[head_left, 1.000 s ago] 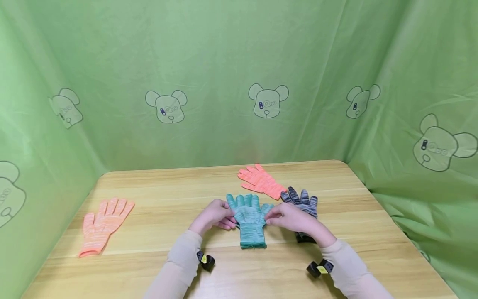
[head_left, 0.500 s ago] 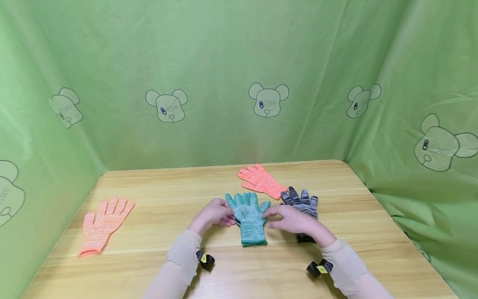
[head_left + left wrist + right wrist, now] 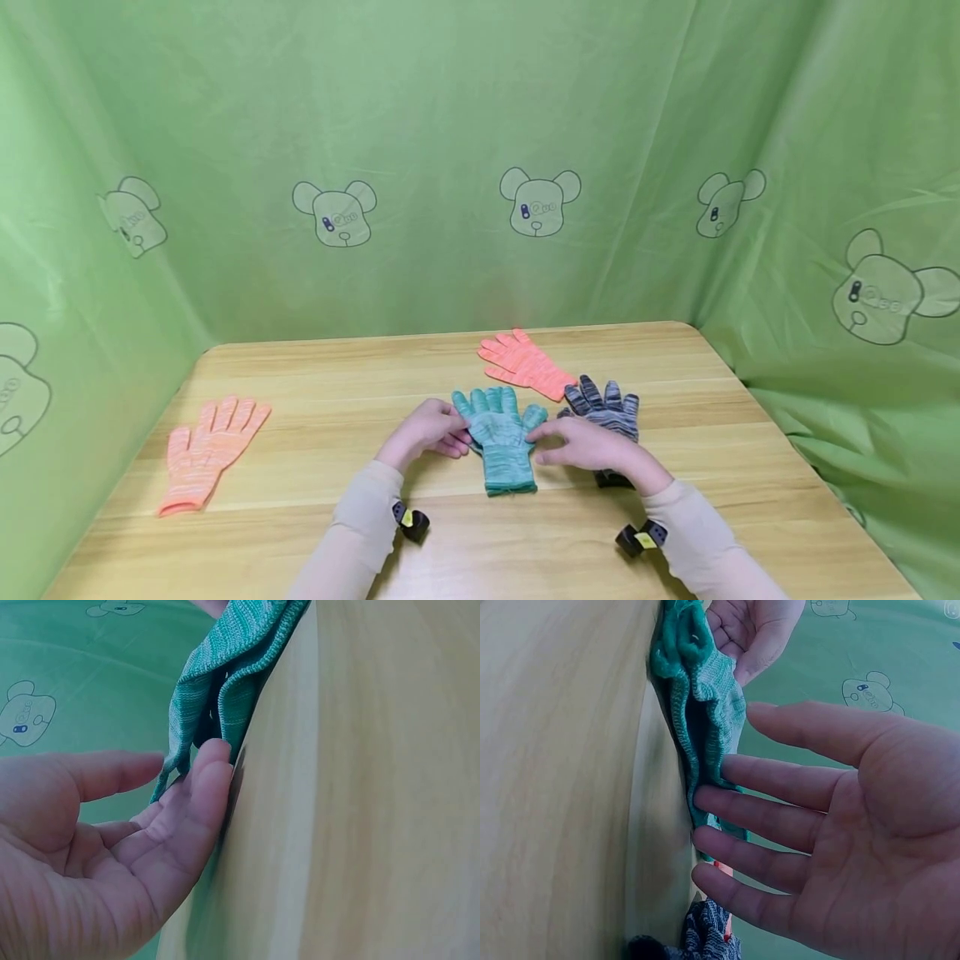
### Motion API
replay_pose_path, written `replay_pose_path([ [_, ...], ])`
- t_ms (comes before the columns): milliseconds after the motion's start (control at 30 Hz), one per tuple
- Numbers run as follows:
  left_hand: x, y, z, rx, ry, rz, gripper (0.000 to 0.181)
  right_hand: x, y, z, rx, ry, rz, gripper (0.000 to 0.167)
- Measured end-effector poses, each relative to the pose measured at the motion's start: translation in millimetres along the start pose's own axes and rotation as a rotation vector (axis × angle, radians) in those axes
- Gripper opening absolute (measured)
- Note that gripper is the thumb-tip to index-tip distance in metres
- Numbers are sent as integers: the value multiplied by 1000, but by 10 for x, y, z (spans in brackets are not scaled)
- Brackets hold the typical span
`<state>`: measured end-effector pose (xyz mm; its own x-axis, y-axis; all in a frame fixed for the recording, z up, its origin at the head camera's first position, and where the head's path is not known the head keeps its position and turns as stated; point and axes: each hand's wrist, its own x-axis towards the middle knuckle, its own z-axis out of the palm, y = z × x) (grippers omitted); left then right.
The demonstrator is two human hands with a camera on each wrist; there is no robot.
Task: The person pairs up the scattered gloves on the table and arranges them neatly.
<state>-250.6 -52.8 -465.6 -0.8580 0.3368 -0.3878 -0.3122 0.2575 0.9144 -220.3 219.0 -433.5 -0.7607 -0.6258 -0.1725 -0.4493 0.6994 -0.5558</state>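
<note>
A teal knit glove [image 3: 498, 433] lies on the table between both hands, its fingers pointing away. Two knit layers show at its side in both wrist views; I cannot tell whether a second glove lies beneath. At its left edge, my left hand [image 3: 431, 429] pinches the knit between thumb and fingers, the other fingers under the upper layer. My right hand [image 3: 840, 817] has its fingers spread and nearly straight, with fingertips against the glove's right side near its thumb. A grey-black striped glove [image 3: 611, 421] lies partly behind my right hand and wrist.
A coral-pink glove [image 3: 528, 362] lies farther back, its cuff beside the striped glove. At the left is a light orange glove [image 3: 210, 450]. Green curtains [image 3: 435, 275] with bear-head drawings stand behind and beside the wooden table [image 3: 337, 375].
My right hand has let its pinch on the teal glove's thumb loosen, and its fingers are now spread. The glove has shifted slightly away from me. My left hand stays nearly in place.
</note>
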Motion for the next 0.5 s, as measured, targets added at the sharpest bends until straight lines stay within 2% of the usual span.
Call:
replay_pose_path([
  [267,-17,-1,28,33,-46,-9,15,1,14,15,-5,3,9,42],
  [500,-26,-15,19,58,-56,-37,13,11,8,23,-17,6,25,40],
])
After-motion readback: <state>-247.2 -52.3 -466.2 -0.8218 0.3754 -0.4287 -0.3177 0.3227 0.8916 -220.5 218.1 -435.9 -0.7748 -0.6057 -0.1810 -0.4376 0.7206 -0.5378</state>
